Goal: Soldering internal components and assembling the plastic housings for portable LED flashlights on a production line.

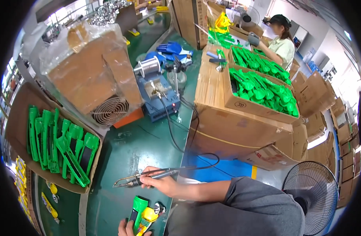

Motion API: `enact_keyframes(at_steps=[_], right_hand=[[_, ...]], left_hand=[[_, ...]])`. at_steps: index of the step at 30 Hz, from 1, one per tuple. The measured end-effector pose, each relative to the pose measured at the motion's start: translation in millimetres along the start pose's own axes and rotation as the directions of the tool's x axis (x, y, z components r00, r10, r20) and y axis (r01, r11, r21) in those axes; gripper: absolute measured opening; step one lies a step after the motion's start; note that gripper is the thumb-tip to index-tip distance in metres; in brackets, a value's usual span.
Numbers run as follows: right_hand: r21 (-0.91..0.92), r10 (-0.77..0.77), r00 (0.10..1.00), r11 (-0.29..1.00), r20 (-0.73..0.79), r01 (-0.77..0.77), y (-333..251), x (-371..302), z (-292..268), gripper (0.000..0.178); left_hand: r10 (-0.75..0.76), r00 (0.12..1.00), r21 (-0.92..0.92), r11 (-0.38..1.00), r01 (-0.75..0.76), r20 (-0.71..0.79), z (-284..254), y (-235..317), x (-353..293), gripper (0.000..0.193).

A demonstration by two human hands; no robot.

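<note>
My right hand (161,182) is closed around a soldering iron (153,176) with a thin metal tube along it. Its tip points left above the green bench, and a black cable runs from it. At the lower edge, my left hand (128,228) has its fingers curled against a green plastic flashlight shell (140,205); part of this hand is cut off. Beside the shell, touching it, is a yellow flashlight part (150,214) with a shiny round reflector (159,208). The iron's tip is apart from these pieces.
A carton of green shells (50,141) stands left. Behind the bench sit a blue soldering station (158,106), a solder spool (149,67) and a plastic-wrapped carton (86,74). Right are boxes of green parts (263,92), a floor fan (312,196) and a gloved co-worker (282,47).
</note>
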State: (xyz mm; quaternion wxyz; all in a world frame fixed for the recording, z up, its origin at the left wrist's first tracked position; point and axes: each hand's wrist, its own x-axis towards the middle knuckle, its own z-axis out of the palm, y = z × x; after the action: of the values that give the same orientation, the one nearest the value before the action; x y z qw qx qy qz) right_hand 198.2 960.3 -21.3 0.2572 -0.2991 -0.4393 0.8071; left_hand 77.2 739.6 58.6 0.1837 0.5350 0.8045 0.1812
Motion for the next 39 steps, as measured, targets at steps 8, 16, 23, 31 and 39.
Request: enact_keyframes(at_steps=[8,16,23,31,39], right_hand=[[-0.262,0.028,0.987,0.962,-0.158,-0.07,-5,8,-3,0.012],[0.031,-0.16,0.986,0.987,0.039,0.159,-3,31,-24,0.015],[0.128,-0.237,0.965,0.966,0.11,0.223,10,29,-39,0.015],[0.041,-0.24,0.966,0.971,0.097,0.237,8,31,-23,0.015],[-0.112,-0.311,0.949,0.943,0.045,0.314,8,25,-19,0.03]], left_hand=[[0.069,0.994,0.016,0.998,-0.068,-0.081,11,-55,-12,0.055],[-0.282,0.725,0.114,0.889,0.444,-0.629,-79,-203,5,0.056],[-0.223,0.677,0.122,0.898,0.422,-0.701,-64,-323,40,0.054],[-0.413,0.564,0.147,0.7,0.699,-0.715,-117,-330,28,0.038],[-0.388,0.675,0.559,0.379,0.737,-0.627,-160,-437,66,0.045]])
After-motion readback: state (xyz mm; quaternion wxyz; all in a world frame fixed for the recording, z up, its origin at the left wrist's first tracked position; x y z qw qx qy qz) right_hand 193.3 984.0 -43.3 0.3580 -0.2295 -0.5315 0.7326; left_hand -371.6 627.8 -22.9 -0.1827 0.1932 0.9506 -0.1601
